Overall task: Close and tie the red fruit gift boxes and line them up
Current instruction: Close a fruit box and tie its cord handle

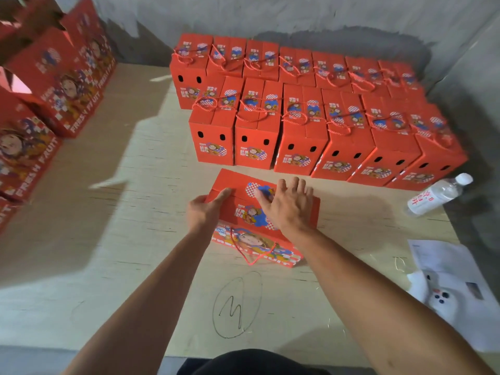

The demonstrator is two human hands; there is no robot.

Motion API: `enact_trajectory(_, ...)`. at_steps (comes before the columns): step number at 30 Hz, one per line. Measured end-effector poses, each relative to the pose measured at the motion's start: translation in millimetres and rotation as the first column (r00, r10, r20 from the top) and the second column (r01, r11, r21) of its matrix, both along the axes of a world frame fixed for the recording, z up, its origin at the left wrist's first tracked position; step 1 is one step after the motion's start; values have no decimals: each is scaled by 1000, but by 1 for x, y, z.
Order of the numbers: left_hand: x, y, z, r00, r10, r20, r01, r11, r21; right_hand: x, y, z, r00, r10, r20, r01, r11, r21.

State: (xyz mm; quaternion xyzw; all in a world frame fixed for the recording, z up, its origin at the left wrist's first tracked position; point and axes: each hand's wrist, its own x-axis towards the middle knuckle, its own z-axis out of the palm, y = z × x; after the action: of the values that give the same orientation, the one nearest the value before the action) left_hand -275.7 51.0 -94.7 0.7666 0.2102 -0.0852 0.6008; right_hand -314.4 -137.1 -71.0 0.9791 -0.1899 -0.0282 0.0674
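Cut off by left edge: stacked boxes (24, 147). Hidden under right hand (286, 207): box (232, 182) top print.

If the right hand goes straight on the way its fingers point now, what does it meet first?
Probably the front row of closed boxes. The right hand lies flat on the box, fingers pointing toward that row; depth is unclear.

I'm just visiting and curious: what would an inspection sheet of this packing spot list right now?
Surface: pale wooden board with a pencilled circle.
Job's things: red box under both hands; two rows of tied boxes behind; more boxes at left.
Clutter: water bottle lying down, papers, a white object.
Hands: left hand grips the box's end; right hand presses flat on top.
Cables: nothing seen.
Surroundings: grey concrete wall.
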Motion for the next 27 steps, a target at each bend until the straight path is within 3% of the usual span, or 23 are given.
enact_trajectory(5, -54, -43, -4, 968, 233, 96, -208, 954, -217, 6, -11, 4, 994, -62, -87, 60, 998, -27)
enact_trajectory(8, -61, -63, -5, 962, 272, 24, -254, 922, -291, 16, -23, 1, 989, 25, -149, -28, 999, -22)
enact_trajectory(11, -48, -60, -4, 980, 197, -24, -196, 947, -253, 26, -41, -4, 954, 135, -269, -129, 991, 40)
enact_trajectory(14, -20, -45, -2, 1000, -21, 8, 22, 984, -179, 20, -43, -5, 953, 90, -290, -9, 963, 268)
enact_trajectory(17, 21, -33, 0, 985, -171, 3, 170, 980, -105, 6, -21, -12, 967, 44, -250, 68, 903, 424)
enact_trajectory(20, 46, -29, 4, 980, -200, -11, 200, 980, 1, 1, 9, -16, 963, -98, -252, 226, 804, 550)
enact_trajectory(24, 60, -26, 7, 981, -196, -3, 195, 973, 124, 7, 35, -14, 886, -299, -353, 462, 612, 642)
enact_trajectory(27, 61, -21, 3, 972, -232, 32, 219, 947, 233, 7, 41, -19, 836, -397, -377, 540, 481, 691)
